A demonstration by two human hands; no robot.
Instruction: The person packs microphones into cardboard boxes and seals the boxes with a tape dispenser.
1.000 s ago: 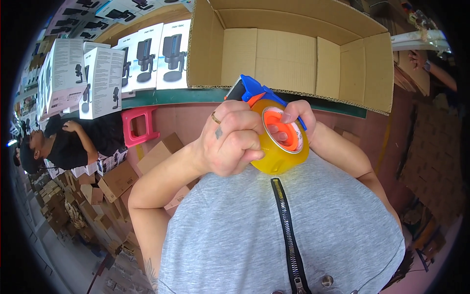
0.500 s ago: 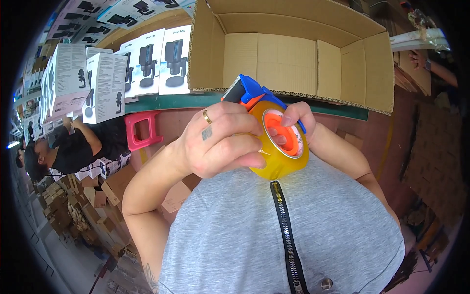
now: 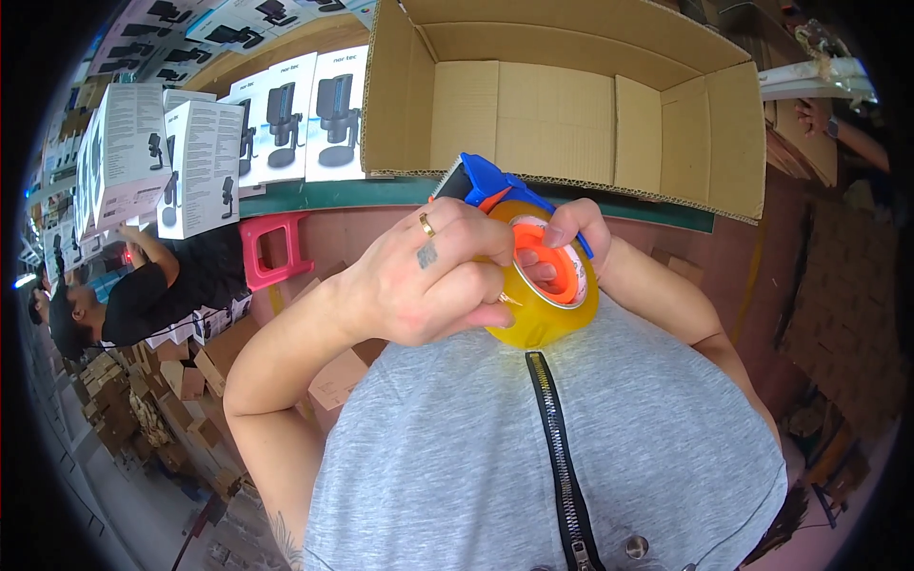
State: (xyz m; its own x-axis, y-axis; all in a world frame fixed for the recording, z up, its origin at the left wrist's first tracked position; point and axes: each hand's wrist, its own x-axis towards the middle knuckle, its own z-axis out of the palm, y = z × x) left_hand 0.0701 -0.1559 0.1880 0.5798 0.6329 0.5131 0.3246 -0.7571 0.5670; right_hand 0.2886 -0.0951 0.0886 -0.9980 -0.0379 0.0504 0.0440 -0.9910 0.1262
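Note:
Just in front of my chest is a tape dispenser [image 3: 497, 181] with a blue frame, an orange part and a toothed blade at its upper left end. It carries a thick roll of yellowish packing tape [image 3: 536, 322] around an orange hub. My right hand [image 3: 579, 228] grips the dispenser from the right, its thumb at the rim of the roll and fingertips showing inside the hub. My left hand [image 3: 433, 276], with a gold ring, presses bent fingers and thumb together against the roll's left side. A small ragged bit of tape shows at those fingertips.
An open cardboard box [image 3: 562, 114] stands on the green-edged table [image 3: 381, 193]. White microphone boxes [image 3: 286, 119] line up left of it. A pink stool [image 3: 276, 250] and a co-worker in black [image 3: 143, 300] are at left. Another person's hand [image 3: 812, 116] shows far right.
My left hand has turned slightly and shifted right over the roll, its elbow swinging outward. The dispenser's blade end has dipped a little. The co-worker at left has moved their arm.

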